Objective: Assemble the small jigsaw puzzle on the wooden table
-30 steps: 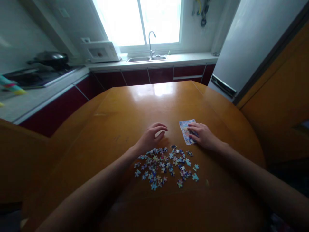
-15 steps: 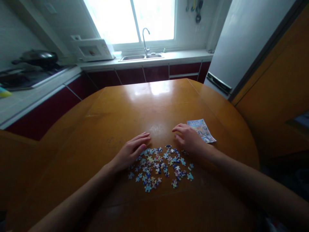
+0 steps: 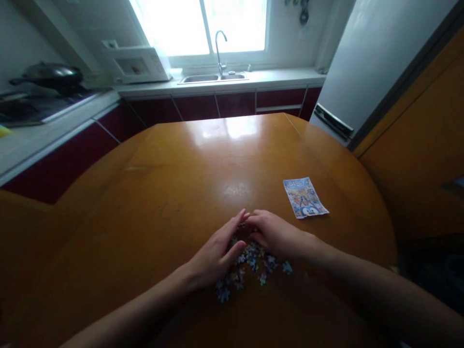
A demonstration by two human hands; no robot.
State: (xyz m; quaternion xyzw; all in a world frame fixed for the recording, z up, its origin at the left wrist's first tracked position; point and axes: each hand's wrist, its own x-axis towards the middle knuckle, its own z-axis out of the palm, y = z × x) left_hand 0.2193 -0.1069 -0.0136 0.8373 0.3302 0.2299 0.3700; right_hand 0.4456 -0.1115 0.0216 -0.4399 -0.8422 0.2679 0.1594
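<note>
Loose jigsaw puzzle pieces (image 3: 253,256) lie heaped on the wooden table (image 3: 174,169), blue, white and multicoloured. Around the left side of the heap curves my left hand (image 3: 221,251), fingers stretched forward and thumb apart. My right hand (image 3: 273,233) bends over the far right side of the pieces, its fingers curved and spread from the thumb. The fingertips of both hands meet or nearly meet at the far edge of the heap. Neither hand grips a piece that I can see; the hands hide part of the heap.
A printed picture sheet (image 3: 305,197) lies on the table beyond my right hand. Past the table are a sink (image 3: 199,79) with a tap, a microwave (image 3: 136,65), a pan (image 3: 54,75) on the stove and a fridge (image 3: 380,63) at the right.
Both hands have come inward toward each other and slightly nearer to me, around the puzzle pieces. The spread pieces now sit in a tighter heap. The view has tilted slightly downward.
</note>
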